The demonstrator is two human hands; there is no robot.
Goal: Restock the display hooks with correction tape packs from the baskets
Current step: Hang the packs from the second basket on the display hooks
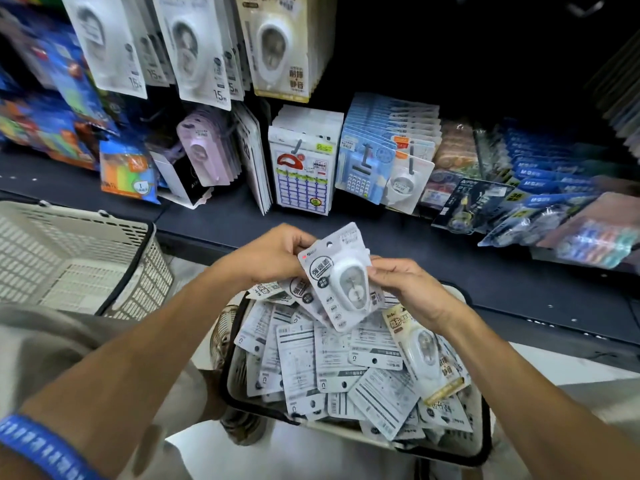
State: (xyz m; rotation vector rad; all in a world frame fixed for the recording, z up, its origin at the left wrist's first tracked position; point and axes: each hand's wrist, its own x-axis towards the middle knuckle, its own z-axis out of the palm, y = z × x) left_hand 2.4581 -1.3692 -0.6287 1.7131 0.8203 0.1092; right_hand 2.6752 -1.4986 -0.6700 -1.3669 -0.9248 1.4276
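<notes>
Both your hands, left (273,256) and right (412,289), pinch the light, stiff white blister-carded correction tape pack (341,277); grip its card edges.

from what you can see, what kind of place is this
Most likely a stationery aisle in a shop: carded packs hang on display hooks, a price sticker shows, and a basket of correction tape packs waits for restocking.

White correction tape pack (341,278) tilted, face-up — above the pack-filled basket (483,441); hooks' packs (277,46) hanging.
</notes>
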